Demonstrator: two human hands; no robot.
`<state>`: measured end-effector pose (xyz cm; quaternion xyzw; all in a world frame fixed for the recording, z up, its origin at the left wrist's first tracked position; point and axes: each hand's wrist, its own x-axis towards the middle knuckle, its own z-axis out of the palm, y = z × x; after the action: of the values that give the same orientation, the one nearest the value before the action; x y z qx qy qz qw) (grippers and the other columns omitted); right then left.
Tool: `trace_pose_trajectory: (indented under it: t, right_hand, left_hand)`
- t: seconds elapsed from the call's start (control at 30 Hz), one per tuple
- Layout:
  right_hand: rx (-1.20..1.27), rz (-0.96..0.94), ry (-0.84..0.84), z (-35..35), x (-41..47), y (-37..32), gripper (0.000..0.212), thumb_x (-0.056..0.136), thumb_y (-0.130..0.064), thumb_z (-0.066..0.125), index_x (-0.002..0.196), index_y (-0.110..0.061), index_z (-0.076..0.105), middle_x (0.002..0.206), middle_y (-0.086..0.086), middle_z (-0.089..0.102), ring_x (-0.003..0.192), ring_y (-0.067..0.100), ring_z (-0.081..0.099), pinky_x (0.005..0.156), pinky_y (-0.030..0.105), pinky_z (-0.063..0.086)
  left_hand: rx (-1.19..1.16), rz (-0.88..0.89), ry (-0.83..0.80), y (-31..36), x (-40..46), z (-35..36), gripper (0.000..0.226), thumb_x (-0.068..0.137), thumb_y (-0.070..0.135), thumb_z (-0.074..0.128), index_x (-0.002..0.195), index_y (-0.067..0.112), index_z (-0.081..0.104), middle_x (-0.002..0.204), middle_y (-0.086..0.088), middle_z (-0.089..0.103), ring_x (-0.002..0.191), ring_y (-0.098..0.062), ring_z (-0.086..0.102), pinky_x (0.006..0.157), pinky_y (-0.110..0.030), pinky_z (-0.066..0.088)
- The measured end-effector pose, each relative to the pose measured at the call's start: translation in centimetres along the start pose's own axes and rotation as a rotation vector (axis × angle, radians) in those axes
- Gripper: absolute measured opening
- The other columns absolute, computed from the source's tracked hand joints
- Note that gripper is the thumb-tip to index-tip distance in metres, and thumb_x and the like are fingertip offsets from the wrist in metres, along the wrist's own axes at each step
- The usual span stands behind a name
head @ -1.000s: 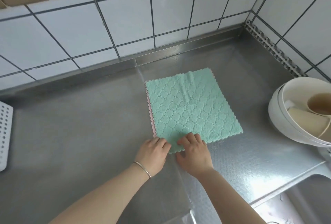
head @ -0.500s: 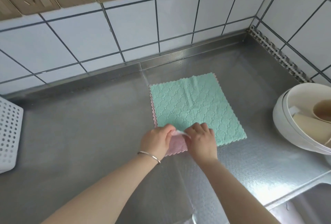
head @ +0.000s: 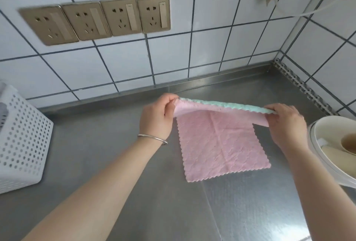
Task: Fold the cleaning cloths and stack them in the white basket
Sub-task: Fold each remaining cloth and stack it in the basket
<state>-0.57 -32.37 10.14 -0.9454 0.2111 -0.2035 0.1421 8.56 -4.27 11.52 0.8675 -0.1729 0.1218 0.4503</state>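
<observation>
A: Any brand, label or lettering to read?
B: None that I can make out; the four sockets on the tiled wall are too blurred to show any.
A: Counts, then?
B: One cloth, pink on one face and green on the other; one basket, white and perforated, at the left edge of the steel counter; one bangle on the left wrist; one white bowl at the right, with beige cups inside it that I cannot count.
A: And the hands?
B: Left hand pinches the cloth's far left corner; right hand pinches the far right corner; both corners are raised off the counter, pink face toward the camera, green showing along the lifted edge.
A: The rest of the cloth?
B: Its near half lies flat on the counter, well apart from the basket.
</observation>
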Motion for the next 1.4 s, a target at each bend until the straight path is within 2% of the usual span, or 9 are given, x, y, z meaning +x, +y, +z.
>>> trace_pose_trajectory:
  t: [0.17,0.43,0.6,0.73,0.93,1.03,1.2,1.3,1.4]
  right_hand:
    - [0.366,0.160,0.018,-5.1,0.7,-7.0,0.009,0.087,-0.019,0.063,0.094,-0.014,0.064,0.068,0.002,0.054,0.071,0.023,0.048,0.064,0.026,0.036]
    - [0.507,-0.042,-0.221,-6.8,-0.2,-17.9,0.016,0.084,-0.030,0.066,0.078,-0.016,0.061,0.057,0.003,0.048,0.040,0.004,0.043,0.037,0.012,0.029]
    - [0.453,-0.102,-0.487,-2.4,-0.8,-23.5,0.017,0.088,-0.026,0.061,0.072,-0.021,0.061,0.067,0.003,0.059,0.063,0.019,0.050,0.057,0.026,0.039]
    - [0.537,-0.072,-0.433,0.0,-1.7,-27.3,0.015,0.089,-0.023,0.059,0.074,-0.021,0.060,0.074,0.008,0.060,0.062,0.019,0.051,0.056,0.019,0.043]
    - [0.626,-0.158,-0.315,-1.0,-3.4,-29.7,0.004,0.087,-0.019,0.063,0.085,-0.016,0.065,0.080,0.001,0.061,0.067,0.012,0.051,0.048,0.005,0.035]
    - [0.518,-0.213,-0.486,-0.4,-5.3,-28.5,0.008,0.082,-0.021,0.069,0.077,-0.026,0.065,0.069,-0.006,0.060,0.050,-0.003,0.050,0.048,0.005,0.034]
    - [0.166,-0.362,-0.808,3.6,-9.7,-25.7,0.026,0.079,-0.020,0.072,0.069,-0.043,0.063,0.071,-0.020,0.063,0.068,-0.012,0.055,0.067,0.003,0.038]
    - [0.034,-0.397,-0.947,7.7,-12.9,-23.5,0.052,0.082,-0.015,0.067,0.052,-0.054,0.050,0.076,-0.023,0.055,0.072,-0.007,0.052,0.066,0.007,0.036]
    - [-0.122,-0.427,-1.072,10.6,-15.6,-22.0,0.041,0.087,-0.022,0.058,0.059,-0.052,0.058,0.074,-0.027,0.042,0.088,0.002,0.053,0.077,0.014,0.038]
  left_hand:
    - [-0.018,0.011,0.131,0.2,1.2,-7.7,0.024,0.087,0.027,0.044,0.089,0.014,0.065,0.060,0.005,0.053,0.063,-0.013,0.046,0.055,-0.011,0.032]
    - [0.144,-0.012,0.215,-3.2,-0.5,-21.5,0.012,0.090,0.019,0.054,0.089,0.018,0.066,0.059,0.015,0.052,0.056,0.009,0.049,0.057,-0.004,0.033]
    - [0.311,-0.129,0.108,-8.2,-1.1,-26.6,0.014,0.091,0.017,0.055,0.093,0.016,0.069,0.065,0.004,0.056,0.067,-0.019,0.057,0.058,-0.024,0.032]
    - [0.358,-0.161,0.105,-10.3,-1.8,-29.8,0.014,0.090,0.019,0.057,0.095,0.015,0.070,0.078,-0.003,0.067,0.081,-0.024,0.062,0.068,-0.026,0.040]
    - [0.215,-0.091,0.257,-11.3,-4.7,-33.0,0.013,0.087,0.014,0.062,0.095,0.014,0.072,0.086,0.014,0.070,0.071,0.000,0.060,0.071,-0.006,0.042]
    - [0.247,-0.050,0.158,-13.2,-7.8,-32.9,0.014,0.085,0.022,0.059,0.091,0.021,0.072,0.075,0.040,0.059,0.071,0.014,0.055,0.066,0.001,0.037]
    - [0.453,-0.006,-0.164,-18.8,-14.6,-29.6,0.021,0.083,0.038,0.043,0.088,0.036,0.063,0.077,0.022,0.065,0.069,0.000,0.057,0.062,-0.019,0.046]
    - [0.537,0.018,-0.392,-21.4,-18.7,-26.9,0.018,0.081,0.039,0.045,0.078,0.040,0.062,0.068,0.025,0.060,0.061,0.006,0.055,0.055,-0.009,0.036]
    - [0.624,-0.024,-0.622,-23.3,-21.4,-24.3,0.029,0.075,0.047,0.038,0.061,0.044,0.063,0.058,0.030,0.056,0.053,0.011,0.054,0.046,-0.006,0.035]
